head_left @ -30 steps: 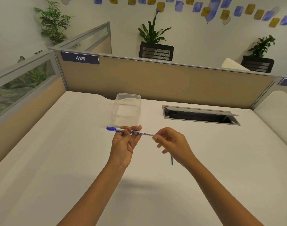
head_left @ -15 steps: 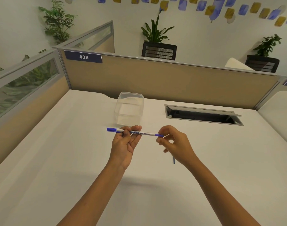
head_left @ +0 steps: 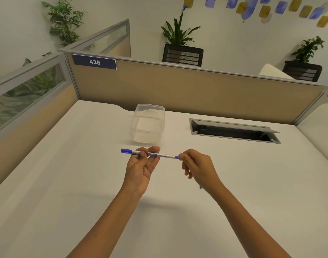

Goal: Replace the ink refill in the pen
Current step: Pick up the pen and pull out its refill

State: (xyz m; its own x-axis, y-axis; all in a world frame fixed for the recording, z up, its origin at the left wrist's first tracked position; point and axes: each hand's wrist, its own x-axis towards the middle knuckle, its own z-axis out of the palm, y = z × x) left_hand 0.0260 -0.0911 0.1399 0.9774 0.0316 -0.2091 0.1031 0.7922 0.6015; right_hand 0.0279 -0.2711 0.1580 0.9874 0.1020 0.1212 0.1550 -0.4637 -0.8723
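A: Fingers, left hand: thumb and fingertips pinched round the pen, nearer its left end. Item held in the air above the white surface, in front of the clear tub, not touching it.

B: Right hand?

A: Fingertips pressed together on the blue piece at the pen's right end. Whether that is a tip or an end plug, cannot tell.

B: Risks?

A: Judged: a crooked pull or twist there could bend a thin refill or let the small piece slip and roll on the surface. A loose left grip would let the barrel turn with it. One thin blue item lies just behind the right wrist, mostly hidden; an elbow sweep could knock it.

B: Orientation?

A: Long axis near level, running left to right, right end slightly lower. Blue cap end points left, gripped end points right
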